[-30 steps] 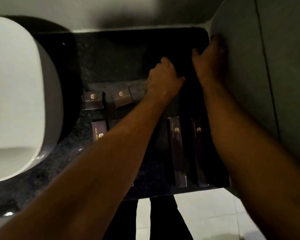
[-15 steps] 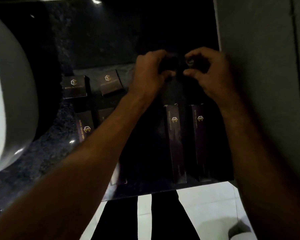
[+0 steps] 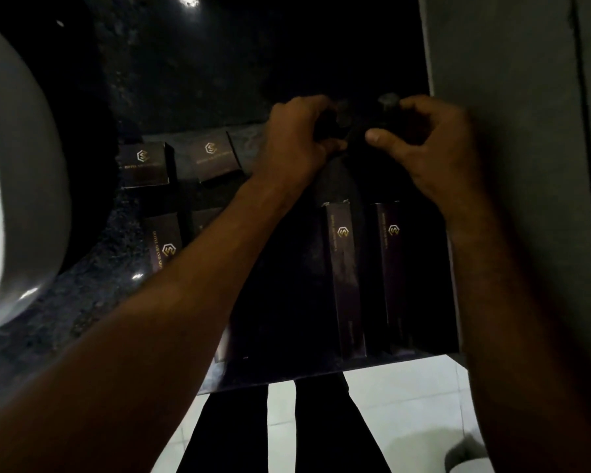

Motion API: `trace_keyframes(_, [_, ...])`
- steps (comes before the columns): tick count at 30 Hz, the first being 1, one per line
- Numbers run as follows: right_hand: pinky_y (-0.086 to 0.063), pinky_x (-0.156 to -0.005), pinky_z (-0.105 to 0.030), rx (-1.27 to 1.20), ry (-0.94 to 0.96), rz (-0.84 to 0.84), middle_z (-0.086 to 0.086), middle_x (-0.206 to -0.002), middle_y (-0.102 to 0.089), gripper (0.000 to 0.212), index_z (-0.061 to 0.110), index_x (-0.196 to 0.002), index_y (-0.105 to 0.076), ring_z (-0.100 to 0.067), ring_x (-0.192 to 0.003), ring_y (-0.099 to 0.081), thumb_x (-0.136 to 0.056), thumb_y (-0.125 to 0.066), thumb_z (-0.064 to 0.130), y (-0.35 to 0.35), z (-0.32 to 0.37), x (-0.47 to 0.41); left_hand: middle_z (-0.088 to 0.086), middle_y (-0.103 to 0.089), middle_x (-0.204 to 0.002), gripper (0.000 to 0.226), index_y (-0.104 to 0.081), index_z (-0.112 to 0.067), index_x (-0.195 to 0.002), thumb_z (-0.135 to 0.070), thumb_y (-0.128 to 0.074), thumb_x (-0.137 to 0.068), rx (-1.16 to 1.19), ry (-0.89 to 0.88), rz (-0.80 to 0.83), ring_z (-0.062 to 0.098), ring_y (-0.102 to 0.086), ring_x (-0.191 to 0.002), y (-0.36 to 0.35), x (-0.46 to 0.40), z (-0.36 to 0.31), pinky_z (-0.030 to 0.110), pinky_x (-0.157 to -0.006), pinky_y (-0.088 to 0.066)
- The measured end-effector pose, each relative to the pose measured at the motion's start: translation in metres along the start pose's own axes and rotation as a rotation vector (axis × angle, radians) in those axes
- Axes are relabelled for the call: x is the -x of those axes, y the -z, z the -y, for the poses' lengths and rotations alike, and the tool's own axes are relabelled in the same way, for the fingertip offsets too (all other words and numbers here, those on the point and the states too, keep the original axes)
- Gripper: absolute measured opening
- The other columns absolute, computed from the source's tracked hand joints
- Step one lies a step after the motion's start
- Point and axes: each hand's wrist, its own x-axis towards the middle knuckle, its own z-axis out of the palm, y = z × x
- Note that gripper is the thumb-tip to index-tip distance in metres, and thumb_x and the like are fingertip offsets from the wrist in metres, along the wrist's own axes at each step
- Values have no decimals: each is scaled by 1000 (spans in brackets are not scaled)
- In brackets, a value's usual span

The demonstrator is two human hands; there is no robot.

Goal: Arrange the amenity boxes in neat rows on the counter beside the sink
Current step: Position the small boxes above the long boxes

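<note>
Several dark amenity boxes with gold logos lie on the black stone counter [image 3: 185,80]. Two small square boxes [image 3: 145,165] [image 3: 214,158] sit side by side at the left. Below them lies a longer box [image 3: 164,240], with another beside it mostly hidden under my left forearm. Two long boxes [image 3: 343,274] [image 3: 394,274] lie parallel near the right wall. My left hand [image 3: 297,138] and my right hand [image 3: 430,148] meet above the long boxes. Each pinches a small dark object [image 3: 388,100]; it is too dark to tell what they are.
A white sink basin [image 3: 24,165] stands on the counter at the left. A grey tiled wall [image 3: 509,131] bounds the counter on the right. The counter's front edge runs below the long boxes, above white floor tiles [image 3: 406,404] and my dark trouser legs [image 3: 321,431].
Both hands came back from the counter's far right corner toward me and now hold small dark objects together. The view has shifted, pushing the sink further left.
</note>
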Motion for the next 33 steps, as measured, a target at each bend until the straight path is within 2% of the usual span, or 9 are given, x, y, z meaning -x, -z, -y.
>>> trace_keyframes(2, [-47, -73, -5, 32, -17, -41, 10, -90, -66, 30, 23, -99, -65, 15, -76, -59, -74, -81, 28, 3, 2, 2, 4, -74, -102, 37, -70, -12, -102, -23, -82, -69, 20, -5, -4, 16, -68, -93, -1, 1, 0, 29, -82, -54])
trace_keyframes(6, [-53, -77, -18, 139, 9, -68, -4, -99, -69, 30, 18, -92, -69, -11, -86, -65, -69, -82, 32, 3, 2, 3, 5, -74, -101, 36, -70, -11, -100, -22, -82, -68, 38, -7, -10, 16, -68, -92, -1, 1, 0, 29, -81, -54])
trace_keyframes(12, [-55, -79, -27, 226, 38, 12, 3, -92, -69, 29, 22, -91, -69, -12, -85, -66, -66, -76, 33, -7, -1, -1, 4, -75, -100, 36, -70, -11, -99, -23, -82, -68, 16, -23, -30, 14, -67, -91, -3, 2, 2, 24, -79, -49])
trace_keyframes(16, [-56, -79, -29, 226, 20, 71, 5, -89, -68, 31, 20, -93, -70, -10, -83, -64, -66, -77, 32, -14, -7, -6, 4, -75, -97, 35, -70, -11, -96, -24, -81, -66, 5, -43, -31, 17, -68, -90, -4, 3, 3, 30, -79, -53])
trace_keyframes(23, [-55, -83, -30, 248, 37, 146, 1, -100, -71, 34, 21, -103, -70, -14, -93, -67, -71, -79, 27, -12, -14, -7, 7, -75, -96, 35, -69, -8, -94, -25, -82, -66, -20, -58, -12, 23, -68, -90, -6, 1, 0, 36, -78, -54])
trace_keyframes(27, [-54, -85, -31, 221, 45, 163, 2, -101, -69, 34, 21, -105, -69, -14, -94, -65, -72, -78, 24, -12, -16, -10, 5, -75, -96, 36, -70, -10, -94, -24, -84, -63, -6, -53, -10, 20, -68, -88, -7, 1, 0, 33, -77, -54])
trace_keyframes(29, [-55, -88, -36, 200, 38, 169, 2, -100, -69, 35, 22, -104, -69, -15, -94, -66, -71, -77, 25, -12, -18, -10, 3, -75, -94, 37, -70, -11, -93, -23, -84, -62, 9, -47, -8, 17, -68, -87, -7, 2, 1, 26, -76, -53])
trace_keyframes(31, [-55, -89, -40, 185, 24, 177, 1, -101, -70, 35, 24, -105, -68, -16, -96, -66, -70, -75, 26, -11, -19, -11, 1, -74, -93, 36, -70, -10, -93, -20, -85, -62, 29, -34, 6, 10, -65, -83, -9, 3, 1, 4, -67, -43])
trace_keyframes(33, [-55, -92, -39, 184, 28, 181, 2, -106, -67, 43, 25, -113, -64, -14, -99, -64, -71, -77, 22, -10, -18, -9, 1, -74, -95, 38, -69, -10, -96, -19, -85, -62, 28, -15, 19, 7, -63, -83, -9, 4, 0, -1, -64, -38])
